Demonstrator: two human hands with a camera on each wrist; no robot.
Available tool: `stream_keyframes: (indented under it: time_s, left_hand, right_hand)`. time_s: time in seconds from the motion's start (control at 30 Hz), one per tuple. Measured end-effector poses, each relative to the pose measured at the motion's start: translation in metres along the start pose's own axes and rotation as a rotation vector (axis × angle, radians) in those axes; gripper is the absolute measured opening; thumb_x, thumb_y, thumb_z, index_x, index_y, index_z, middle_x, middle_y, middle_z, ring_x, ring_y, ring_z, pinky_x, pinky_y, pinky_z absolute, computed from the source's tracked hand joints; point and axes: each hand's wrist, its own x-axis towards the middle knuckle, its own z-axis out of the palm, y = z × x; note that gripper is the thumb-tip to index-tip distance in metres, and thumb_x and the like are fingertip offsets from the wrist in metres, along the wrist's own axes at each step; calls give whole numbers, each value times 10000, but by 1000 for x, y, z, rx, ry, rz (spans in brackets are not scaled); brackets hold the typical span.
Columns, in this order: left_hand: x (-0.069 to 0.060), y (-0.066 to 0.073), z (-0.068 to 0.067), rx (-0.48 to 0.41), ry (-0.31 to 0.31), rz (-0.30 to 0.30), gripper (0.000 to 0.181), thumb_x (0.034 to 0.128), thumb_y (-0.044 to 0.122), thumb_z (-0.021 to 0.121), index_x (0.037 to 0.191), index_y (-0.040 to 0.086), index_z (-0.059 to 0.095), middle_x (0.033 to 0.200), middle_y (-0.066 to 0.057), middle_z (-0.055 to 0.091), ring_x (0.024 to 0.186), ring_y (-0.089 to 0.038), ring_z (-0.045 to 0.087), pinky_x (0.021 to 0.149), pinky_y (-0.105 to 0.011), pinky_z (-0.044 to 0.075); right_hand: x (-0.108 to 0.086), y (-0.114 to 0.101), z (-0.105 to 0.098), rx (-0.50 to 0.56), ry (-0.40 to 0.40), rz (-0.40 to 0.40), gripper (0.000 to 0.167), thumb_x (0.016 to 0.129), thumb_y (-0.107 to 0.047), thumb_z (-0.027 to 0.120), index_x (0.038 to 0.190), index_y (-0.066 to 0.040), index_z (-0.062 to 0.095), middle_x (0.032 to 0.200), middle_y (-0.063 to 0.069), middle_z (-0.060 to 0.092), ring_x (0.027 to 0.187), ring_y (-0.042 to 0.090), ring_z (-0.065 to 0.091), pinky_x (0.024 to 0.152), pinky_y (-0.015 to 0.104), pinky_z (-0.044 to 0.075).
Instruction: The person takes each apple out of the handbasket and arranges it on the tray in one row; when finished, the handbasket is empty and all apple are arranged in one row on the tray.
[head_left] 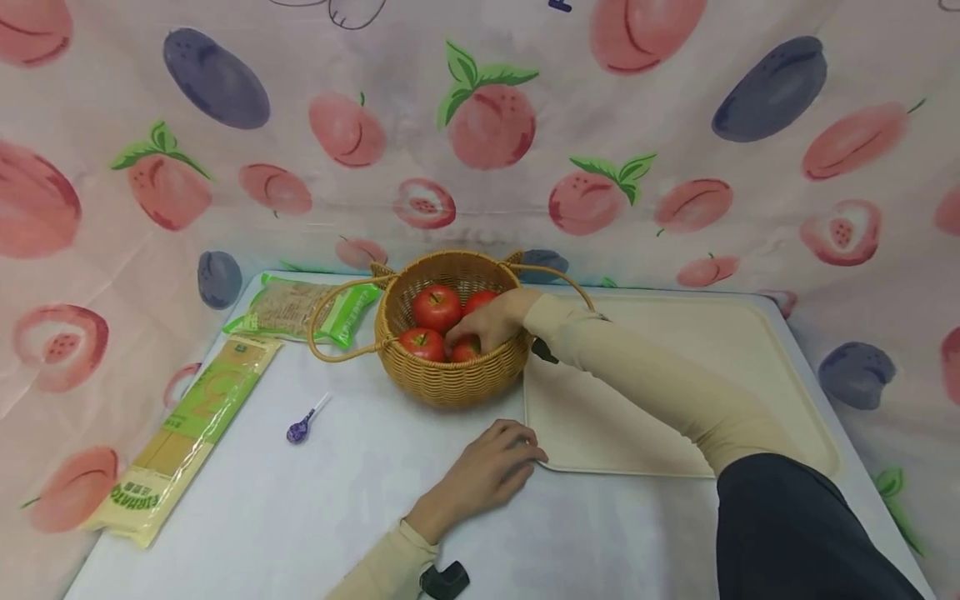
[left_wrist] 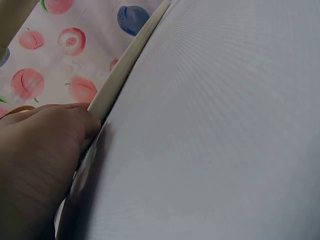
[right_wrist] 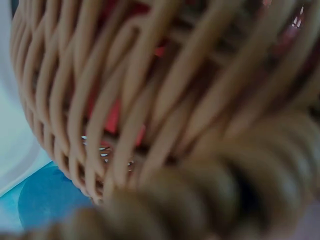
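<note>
A wicker basket with several red apples stands at the middle of the table; the right wrist view shows its woven wall close up. My right hand reaches in over the right side, fingers curled round an apple near the front wall and partly covering it. My left hand lies in front of the basket, its loosely bent fingers touching the near left corner of a beige tray. In the left wrist view the left hand rests against the tray's rim.
Left of the basket lies a green-edged clear bag, partly behind a basket handle. A long yellow-green packet slants along the table's left side. A purple-wrapped lollipop lies between packet and basket. Behind hangs a fruit-print cloth.
</note>
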Motion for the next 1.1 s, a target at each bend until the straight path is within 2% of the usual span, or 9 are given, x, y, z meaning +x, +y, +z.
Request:
stream_keyframes:
  time_s: [0.23, 0.43, 0.5, 0.6, 0.67, 0.73, 0.87, 0.97, 1.1]
  left_hand:
    - [0, 1, -1, -10, -8, -1, 205, 934, 236, 564, 1119, 288, 635, 1184, 78, 537, 1201, -94, 432, 1022, -268, 426]
    - [0, 1, -1, -8, -6, 1, 208, 928, 229, 573, 1118, 282, 638, 1183, 73, 541, 1198, -99, 437, 1021, -270, 427]
    - [0, 1, -1, -1, -1, 5, 211, 925, 227, 578, 1121, 280, 637, 1184, 68, 543, 1197, -106, 441, 1018, -273, 431]
    - [0, 0, -2, 9, 5, 8, 215, 925, 230, 577, 1125, 285, 634, 1186, 71, 541, 1196, -106, 441, 1018, -270, 430]
    - [1, 0, -1, 14, 7, 11, 214, 927, 234, 574, 1126, 287, 633, 1187, 71, 541, 1196, -106, 442, 1016, -270, 432]
    - [1, 0, 0, 12, 9, 12, 213, 926, 234, 573, 1123, 285, 636, 1185, 71, 543, 1194, -108, 447, 1013, -272, 435]
    - [1, 2, 1, 11, 15, -5, 191, 922, 260, 582, 1103, 282, 641, 1178, 69, 548, 1185, -109, 456, 997, -278, 447]
    - [2, 4, 2, 4, 33, -37, 178, 902, 360, 612, 1060, 284, 644, 1157, 77, 548, 1168, -102, 464, 972, -279, 461]
    - [6, 8, 3, -14, 59, -77, 258, 838, 491, 654, 987, 280, 646, 1118, 90, 542, 1136, -92, 479, 910, -258, 489]
  right_hand:
    - [-8, -4, -5, -34, 58, -14, 521, 856, -182, 564, 1350, -298, 447, 1404, -18, 411, 1246, 160, 389, 1083, 392, 350]
    - [-20, -7, -10, -33, 136, 17, 584, 839, -283, 621, 1375, -378, 409, 1420, -46, 403, 1252, 148, 414, 1052, 361, 381]
    - [-24, -7, -11, -20, 164, 20, 613, 835, -315, 632, 1395, -376, 389, 1444, -19, 386, 1287, 171, 400, 1063, 379, 380]
    - [-30, -5, -11, -4, 214, 27, 639, 827, -357, 643, 1406, -381, 373, 1513, 27, 305, 1403, 230, 283, 1115, 451, 324]
    - [-32, -2, -9, 7, 248, 13, 638, 822, -369, 648, 1400, -381, 377, 1524, 47, 265, 1413, 257, 262, 1114, 473, 323]
    - [-34, 2, -6, 21, 284, -13, 633, 818, -374, 651, 1392, -382, 386, 1501, 39, 261, 1380, 253, 307, 1090, 457, 354]
    - [-38, 9, -1, 58, 382, -80, 607, 807, -350, 666, 1364, -345, 425, 1342, -2, 330, 1154, 178, 468, 961, 363, 456]
    - [-41, 12, 2, 86, 467, -97, 600, 795, -347, 670, 1348, -339, 439, 1300, -10, 349, 1106, 160, 490, 934, 350, 472]
    - [-48, 14, 7, 121, 560, -107, 592, 785, -355, 666, 1331, -354, 438, 1276, -7, 364, 1100, 163, 499, 935, 347, 476]
